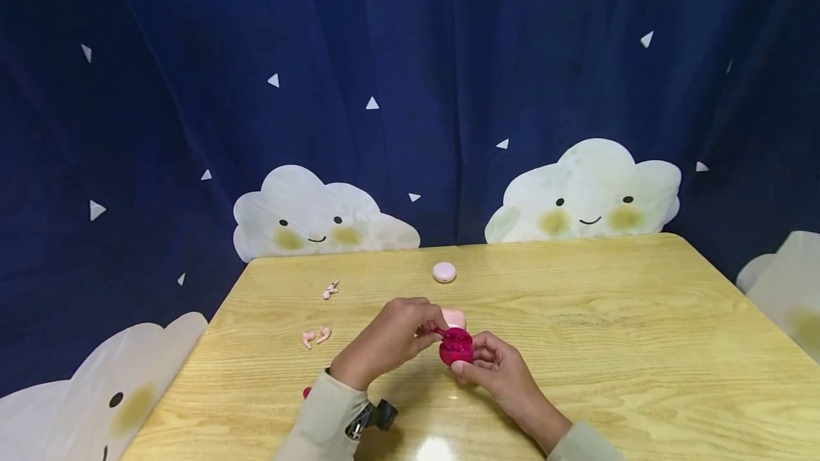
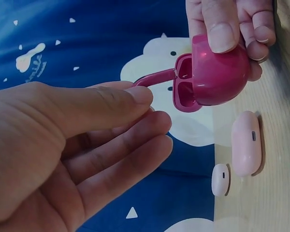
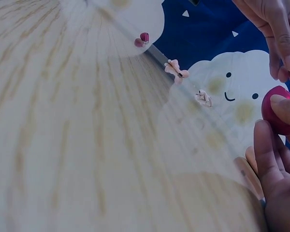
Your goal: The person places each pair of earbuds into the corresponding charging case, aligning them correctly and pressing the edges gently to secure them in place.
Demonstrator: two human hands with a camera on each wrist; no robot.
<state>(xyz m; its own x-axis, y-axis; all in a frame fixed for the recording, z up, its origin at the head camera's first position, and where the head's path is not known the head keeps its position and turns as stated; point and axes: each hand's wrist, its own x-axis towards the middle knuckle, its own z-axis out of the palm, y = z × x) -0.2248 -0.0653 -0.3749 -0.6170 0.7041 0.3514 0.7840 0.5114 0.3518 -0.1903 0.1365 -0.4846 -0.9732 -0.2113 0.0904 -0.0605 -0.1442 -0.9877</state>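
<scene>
My right hand (image 1: pixel 500 375) holds a glossy magenta earbud case (image 2: pixel 221 72), its lid raised, thumb on one side and fingers behind. Two hollows (image 2: pixel 186 92) show inside it in the left wrist view. Between thumb and fingertips, my left hand (image 2: pixel 87 140) pinches a magenta earbud (image 2: pixel 157 78) by one end of its stem. The earbud's other end is right at the case opening; the remaining fingers spread loosely below. The case is up off the table, overlapping a pink earbud case (image 1: pixel 453 319) in the head view.
A paler, small round case (image 1: pixel 444 272) lies farther back. To the left are two pairs of pink earbuds, one nearer (image 1: pixel 317 336) and one farther (image 1: pixel 330 289). Magenta pieces (image 3: pixel 142 40) lie beyond my left sleeve. A dark blue curtain (image 1: pixel 410 55) hangs behind the wooden table (image 1: pixel 608 319).
</scene>
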